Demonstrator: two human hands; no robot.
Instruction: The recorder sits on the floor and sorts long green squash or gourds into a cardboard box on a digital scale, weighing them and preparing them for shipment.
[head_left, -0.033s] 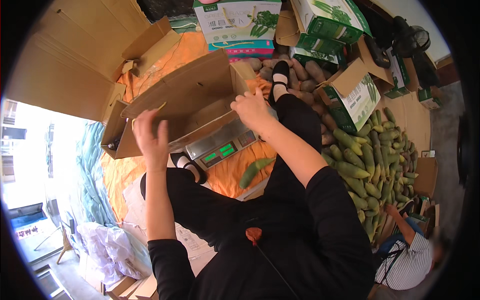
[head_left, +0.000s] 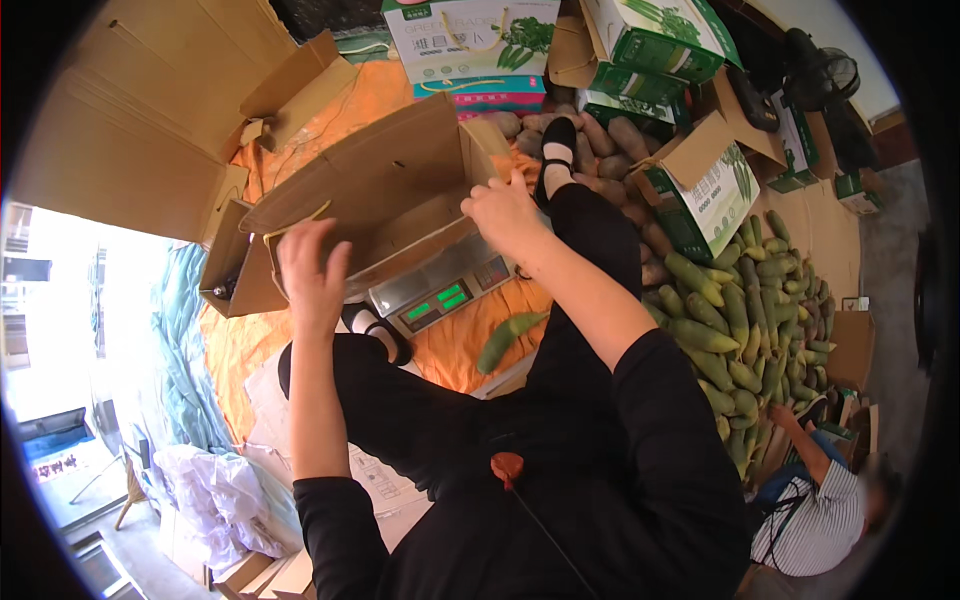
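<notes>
left fingers point(head_left: 302, 244) have shifted rightward near the oblong cardboard box point(head_left: 375, 190).

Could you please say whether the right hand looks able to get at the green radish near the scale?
Probably yes: the green radish lies uncovered on the orange sheet, though the right hand is at the cardboard box.

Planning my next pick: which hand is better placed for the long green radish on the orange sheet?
Probably the right hand: near the right end of the brown cardboard box, it looks closer to the long green radish than the left hand, near the box's left end.
</notes>
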